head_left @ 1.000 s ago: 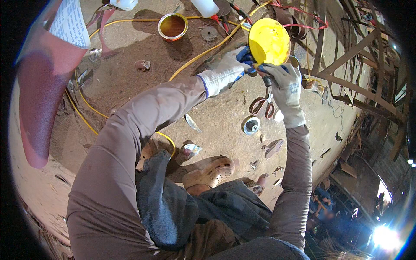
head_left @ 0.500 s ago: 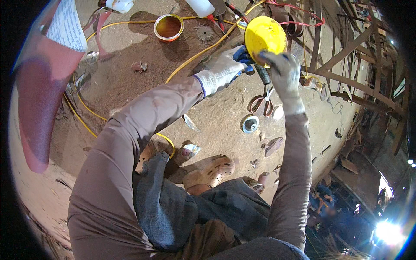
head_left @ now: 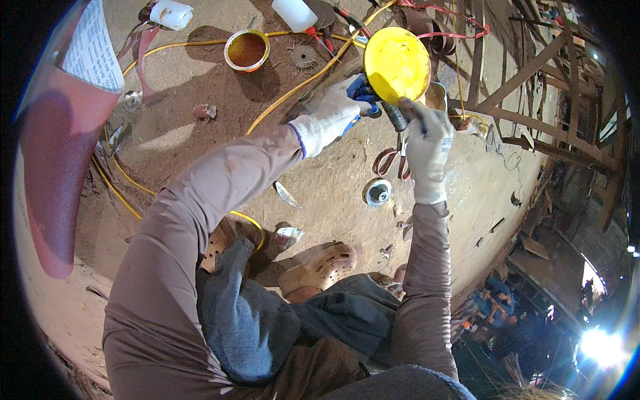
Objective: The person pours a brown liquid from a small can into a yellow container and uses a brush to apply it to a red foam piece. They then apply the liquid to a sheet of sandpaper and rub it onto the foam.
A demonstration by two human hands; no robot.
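Above dusty ground, left hand (head_left: 341, 108) and right hand (head_left: 427, 143) grip a yellow-disc tool (head_left: 396, 65).

tool body hidden behind yellow disc (head_left: 397, 65); left hand's fingers (head_left: 360, 90) partly tucked beneath it

Open floor lies below my left hand (head_left: 340, 107) and right hand (head_left: 427, 150). Obstacles: yellow cable (head_left: 293, 93) crossing leftward, rusty tin (head_left: 247, 50) beyond it, small round fitting (head_left: 379, 193) beneath my right wrist, metal frame (head_left: 520, 100) rightward.
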